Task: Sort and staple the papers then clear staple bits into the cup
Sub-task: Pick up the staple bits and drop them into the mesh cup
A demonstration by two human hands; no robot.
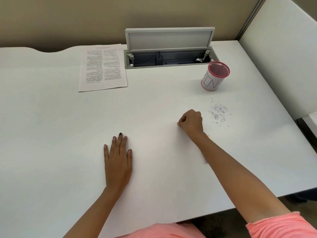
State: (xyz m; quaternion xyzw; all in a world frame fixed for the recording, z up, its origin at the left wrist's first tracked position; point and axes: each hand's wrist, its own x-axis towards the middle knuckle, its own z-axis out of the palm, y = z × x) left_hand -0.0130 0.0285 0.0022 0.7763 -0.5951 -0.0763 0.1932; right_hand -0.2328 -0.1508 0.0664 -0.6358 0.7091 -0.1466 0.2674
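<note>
- Nearest to us is pink clothing (281, 225) along the bottom edge, with both bare forearms reaching out from it over the white table (51, 134).
- Our left hand (118, 162) lies palm down on the table, fingers straight and close together, thumb alongside – open and flat, with nothing under it that we can see.
- Our right hand (190, 121) is further out and to the right. Its fingers are curled in, and the thumb and forefinger tips meet right at the table surface. Whether anything is caught between them is too small for us to tell.
- Just to the right of that hand, apart from it, lies a loose scatter of staple bits (218, 111) (tiny pale and silvery flecks) spread on the bare table.
- Beyond the scatter stands the cup (212, 81) – white-sided, with a pink rim and pink mesh inside, and blue letters reading "BIN" on its wall. It sits near the bits without touching them.
- Far across the table, left of centre, the papers (103, 67) lie flat in a neat stack, printed side up, the text upside down to us.
- Beside the papers, a cable hatch (169, 48) is sunk into the table with its grey lid raised; a dark plug shows inside.
</note>
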